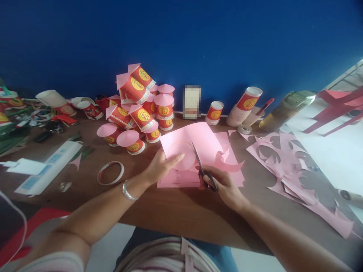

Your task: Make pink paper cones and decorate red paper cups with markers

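Observation:
My left hand [167,162] pinches the left edge of a pink paper sheet [198,132], its thumb lying on top. A drawn circle [181,155] shows on that sheet, partly cut round on its right side. Black-handled scissors [208,177] are in my right hand [219,183], my fingers through the loops. Their blades point up and away along the circle's right edge, touching the paper. A cut strip [231,165] curls off to the right. More pink sheets [172,182] lie flat beneath.
Red paper cups with pink cone tops [141,117] are piled behind my left hand. Pink offcuts [286,162] cover the table's right side. A tape roll [110,173] and a power strip [48,170] lie left. Stacked cups [244,107] and a bottle [286,109] stand at the back right.

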